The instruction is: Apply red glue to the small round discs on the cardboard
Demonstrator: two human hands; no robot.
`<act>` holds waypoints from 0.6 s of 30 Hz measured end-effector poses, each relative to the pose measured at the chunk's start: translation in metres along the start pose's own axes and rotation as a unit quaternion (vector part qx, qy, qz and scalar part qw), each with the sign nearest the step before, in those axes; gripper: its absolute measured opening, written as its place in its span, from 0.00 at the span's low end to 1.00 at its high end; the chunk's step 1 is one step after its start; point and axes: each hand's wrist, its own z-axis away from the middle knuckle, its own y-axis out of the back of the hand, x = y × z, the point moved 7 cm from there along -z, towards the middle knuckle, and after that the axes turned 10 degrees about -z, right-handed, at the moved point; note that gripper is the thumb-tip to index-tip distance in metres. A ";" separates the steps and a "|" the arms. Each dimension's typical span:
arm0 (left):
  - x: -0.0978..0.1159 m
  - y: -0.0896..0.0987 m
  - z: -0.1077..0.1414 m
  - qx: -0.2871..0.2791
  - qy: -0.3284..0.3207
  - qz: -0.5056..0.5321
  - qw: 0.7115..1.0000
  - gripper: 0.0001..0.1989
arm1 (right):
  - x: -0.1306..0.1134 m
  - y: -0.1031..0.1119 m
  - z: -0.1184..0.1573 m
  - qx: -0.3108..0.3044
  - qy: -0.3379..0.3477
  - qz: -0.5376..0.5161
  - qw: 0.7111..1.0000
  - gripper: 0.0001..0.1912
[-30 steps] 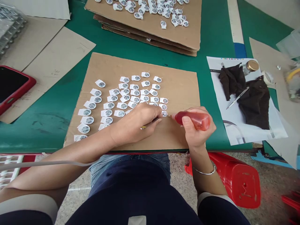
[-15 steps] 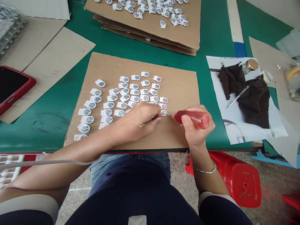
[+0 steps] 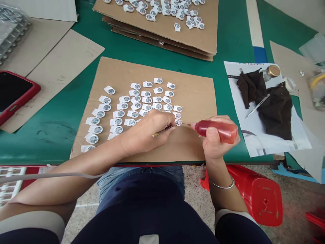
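Several small white tabs with round silver pieces [image 3: 92, 138] lie in rough columns on a brown cardboard sheet [image 3: 195, 98]. My left hand [image 3: 157, 127] is closed on a thin metal tool [image 3: 162, 130], just left of the lowest piece in the right column [image 3: 178, 122]. Its fingertips hide part of the tool, and the hand covers some pieces. My right hand [image 3: 218, 139] is wrapped round a red squeeze bottle [image 3: 220, 130], held on its side. The bottle's thin needle tip points left, a little to the right of that piece.
Stacked cardboard [image 3: 203, 40] with more pieces lies at the back. A red-cased phone [image 3: 17, 93] is at left. At right, white paper [image 3: 254, 142] holds dark cloth [image 3: 276, 112], tweezers [image 3: 257, 105] and a gold-lidded jar [image 3: 273, 70]. A red stool [image 3: 264, 196] stands below.
The red bottle and my right hand have moved right, and the needle tip is farther from the piece. My left hand has barely moved.
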 end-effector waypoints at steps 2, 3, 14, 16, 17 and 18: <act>0.000 0.000 0.000 -0.002 0.001 0.000 1.000 0.05 | -0.001 -0.003 0.000 -0.017 -0.001 0.004 1.000 0.14; 0.000 0.000 0.000 -0.002 0.000 0.000 1.000 0.05 | -0.001 -0.005 -0.001 -0.027 -0.003 0.007 1.000 0.14; 0.002 0.001 -0.001 -0.007 0.003 0.004 1.000 0.06 | -0.006 -0.013 -0.002 -0.066 -0.004 0.014 0.998 0.12; 0.002 0.001 -0.001 -0.007 0.002 0.007 1.000 0.06 | -0.007 -0.013 -0.003 -0.070 -0.004 0.017 0.997 0.12; 0.002 0.001 -0.001 -0.007 0.002 0.009 1.000 0.06 | -0.007 -0.013 -0.003 -0.071 -0.006 0.019 0.997 0.12; 0.002 0.001 -0.001 -0.007 0.002 0.010 1.000 0.06 | -0.007 -0.013 -0.003 -0.072 -0.009 0.023 0.997 0.12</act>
